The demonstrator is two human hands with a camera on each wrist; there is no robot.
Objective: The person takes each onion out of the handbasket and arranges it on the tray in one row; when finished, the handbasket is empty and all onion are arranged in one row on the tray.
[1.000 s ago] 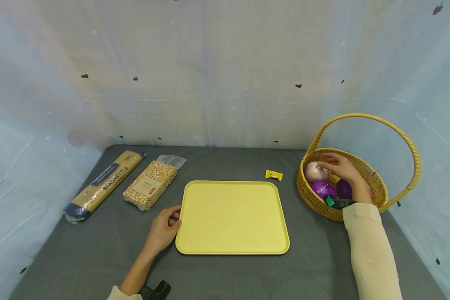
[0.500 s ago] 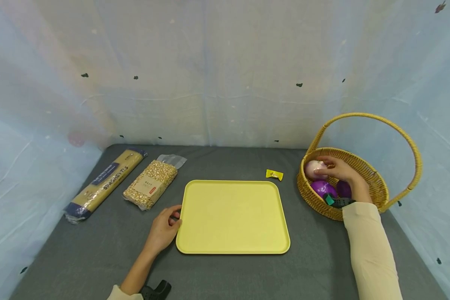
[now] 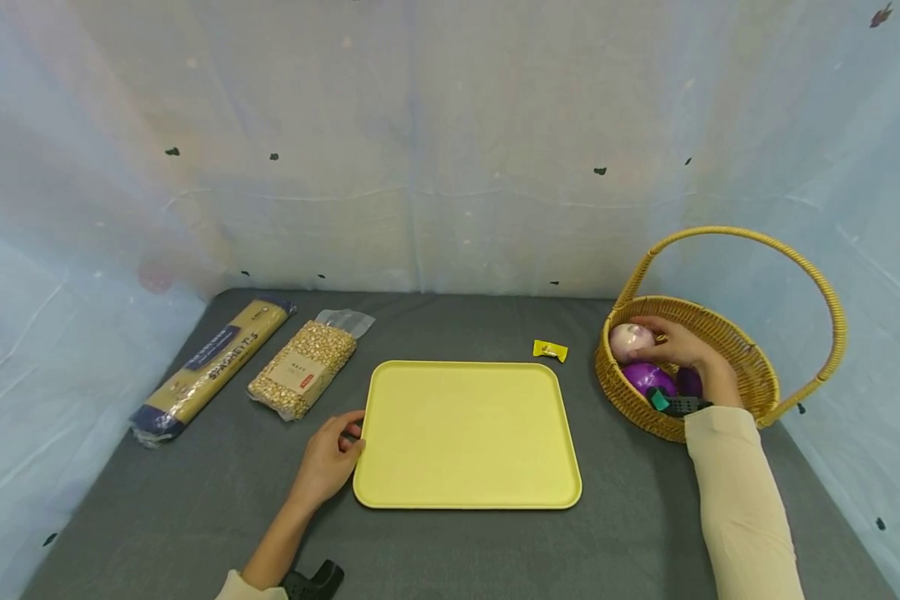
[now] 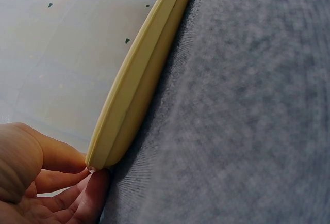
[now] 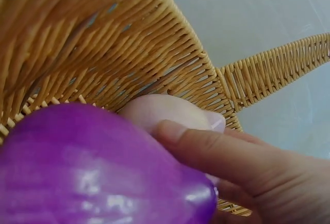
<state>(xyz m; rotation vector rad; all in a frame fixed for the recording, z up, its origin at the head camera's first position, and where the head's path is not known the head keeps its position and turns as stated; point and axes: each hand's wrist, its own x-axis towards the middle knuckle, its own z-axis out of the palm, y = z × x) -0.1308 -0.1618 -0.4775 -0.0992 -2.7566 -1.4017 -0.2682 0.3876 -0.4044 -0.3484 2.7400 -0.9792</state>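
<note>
My left hand (image 3: 328, 458) pinches the left rim of a rectangular yellow tray (image 3: 467, 437) lying on the table. In the left wrist view, the thumb and fingers (image 4: 56, 154) meet at the tray's corner (image 4: 131, 95). On the right, my right hand (image 3: 678, 343) reaches into a wicker basket (image 3: 753, 375) and grips a pale pinkish-white onion (image 3: 630, 342). Its thumb lies across the pale onion (image 5: 160, 108) in the right wrist view. A glossy purple onion (image 3: 648, 377) sits beside it, large in front of the right wrist camera. A darker purple onion (image 3: 689, 382) is partly covered by my wrist.
A spaghetti pack (image 3: 213, 367) and a clear bag of corn kernels (image 3: 305, 367) lie on the left. Behind the tray's right corner is a small yellow wrapped candy (image 3: 551, 350). The basket's tall handle (image 3: 802, 267) arches above its right side. A pale curtain (image 3: 420, 150) hangs behind the table.
My right hand has lowered onto the pale onion, its thumb coming down across the near side and fingers closing round it. The left hand stays on the tray's rim.
</note>
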